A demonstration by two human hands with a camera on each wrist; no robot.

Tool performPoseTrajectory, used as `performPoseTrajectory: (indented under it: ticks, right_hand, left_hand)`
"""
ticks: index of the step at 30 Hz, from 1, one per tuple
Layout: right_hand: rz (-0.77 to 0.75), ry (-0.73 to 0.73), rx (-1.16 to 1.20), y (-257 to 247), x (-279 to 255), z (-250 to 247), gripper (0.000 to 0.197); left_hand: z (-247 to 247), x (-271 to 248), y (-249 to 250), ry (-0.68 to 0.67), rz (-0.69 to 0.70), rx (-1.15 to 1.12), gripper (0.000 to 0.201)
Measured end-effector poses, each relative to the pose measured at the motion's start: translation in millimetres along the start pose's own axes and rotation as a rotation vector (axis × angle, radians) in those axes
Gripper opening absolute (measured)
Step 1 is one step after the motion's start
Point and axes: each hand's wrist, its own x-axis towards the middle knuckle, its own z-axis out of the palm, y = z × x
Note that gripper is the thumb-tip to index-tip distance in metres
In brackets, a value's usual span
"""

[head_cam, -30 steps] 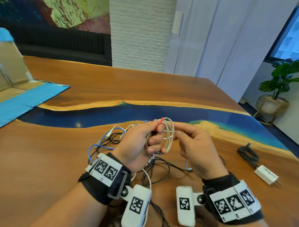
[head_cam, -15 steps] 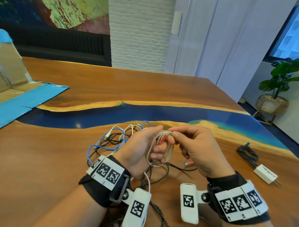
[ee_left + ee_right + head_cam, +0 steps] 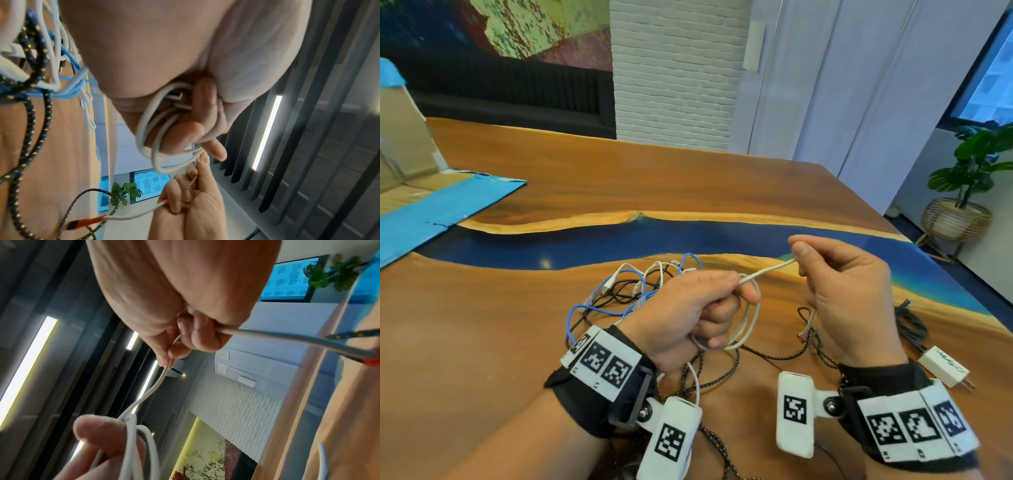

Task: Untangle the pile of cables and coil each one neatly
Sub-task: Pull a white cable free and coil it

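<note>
So the white cable is the one being coiled right now, held up in the air just above the tangled pile on the table. The left hand has its fingers curled round a few finished loops, thumb clamping the top so they don't spring apart. The right hand, just right of the coil, pinches the free tail between thumb and fingertip, with the rest running through its fist. That keeps the stretch between the hands taut, which I'd guess is to lay the next loop down flat without a twist.

The red-tipped plug dangles below the right hand, so there's not much tail left to wrap.

Everything else still sits knotted on the table behind the left hand: the blue cable, thin white ones, a black one, plus the braided cable under the wrists. A white charger with its dark bundled cord lies to the right of the coil, looking already sorted.
</note>
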Motion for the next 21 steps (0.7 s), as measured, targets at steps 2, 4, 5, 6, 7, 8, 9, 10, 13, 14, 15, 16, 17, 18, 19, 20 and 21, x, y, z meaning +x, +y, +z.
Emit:
performPoseTrajectory:
  ticks: [2, 4, 5, 6, 7, 8, 9, 10, 13, 14, 15, 16, 17, 18, 19, 20, 21]
  right_hand:
    - [0.097, -0.104, 0.08, 2.1, -0.9, 3.6, 0.016]
    - [0.175, -0.208, 0.124, 5.2, -4.8, 13.8, 0.02]
    - [0.202, -0.238, 0.132, 8.0, -7.4, 20.0, 0.019]
    - [0.225, -0.256, 0.138, 10.8, -10.7, 26.3, 0.016]
    - [0.244, -0.266, 0.142, 14.4, -13.9, 32.3, 0.011]
    - [0.267, -0.277, 0.155, 17.1, -17.4, 38.0, 0.007]
    - [0.29, -0.288, 0.176, 20.0, -20.3, 42.1, 0.007]
    - [0.315, -0.3, 0.203, 22.3, -23.2, 45.1, 0.009]
    - [0.334, -0.353, 0.182, 28.1, -25.6, 47.7, 0.014]
    - [0.342, -0.372, 0.153, 28.8, -24.9, 47.1, 0.013]
    - [0.357, -0.379, 0.13, 28.9, -24.1, 45.8, 0.018]
    - [0.38, -0.379, 0.133, 28.1, -23.9, 44.8, 0.024]
    - [0.398, -0.382, 0.152, 26.8, -24.0, 43.8, 0.025]
    - [0.403, -0.392, 0.172, 24.3, -24.9, 43.9, 0.022]
    - [0.387, -0.404, 0.167, 22.7, -26.5, 44.3, 0.02]
    - [0.365, -0.409, 0.141, 22.3, -28.0, 45.6, 0.018]
    - [0.34, -0.403, 0.102, 23.4, -28.6, 46.7, 0.013]
  left_hand:
    - [-1.8, 0.3, 5.0, 0.049, 0.02, -0.12, 0.033]
    - [-3.2, 1.3, 8.9, 0.088, 0.023, -0.236, 0.038]
    - [-3.2, 1.6, 9.6, 0.104, 0.023, -0.269, 0.04]
    - [-3.1, 1.7, 9.0, 0.115, 0.024, -0.287, 0.042]
    - [-2.1, 1.9, 8.4, 0.123, 0.025, -0.291, 0.044]
    - [-1.4, 2.2, 7.3, 0.136, 0.025, -0.281, 0.046]
    - [-0.8, 2.8, 6.3, 0.156, 0.027, -0.259, 0.047]
    - [-0.9, 3.6, 5.4, 0.183, 0.033, -0.226, 0.048]
    - [-3.8, 6.2, 4.0, 0.265, 0.062, -0.113, 0.049]
    - [-5.1, 7.1, 3.4, 0.291, 0.075, -0.071, 0.049]
    - [-6.2, 7.7, 2.9, 0.321, 0.09, -0.021, 0.049]
    - [-6.8, 8.4, 2.0, 0.35, 0.105, 0.031, 0.049]
    - [-6.7, 8.9, 1.5, 0.371, 0.118, 0.08, 0.049]
    - [-6.3, 9.2, 0.7, 0.381, 0.131, 0.12, 0.048]
    - [-5.5, 9.5, 0.0, 0.383, 0.145, 0.155, 0.047]
    - [-4.5, 9.6, -0.9, 0.383, 0.159, 0.185, 0.047]
    - [-4.2, 9.9, -1.9, 0.381, 0.173, 0.211, 0.046]
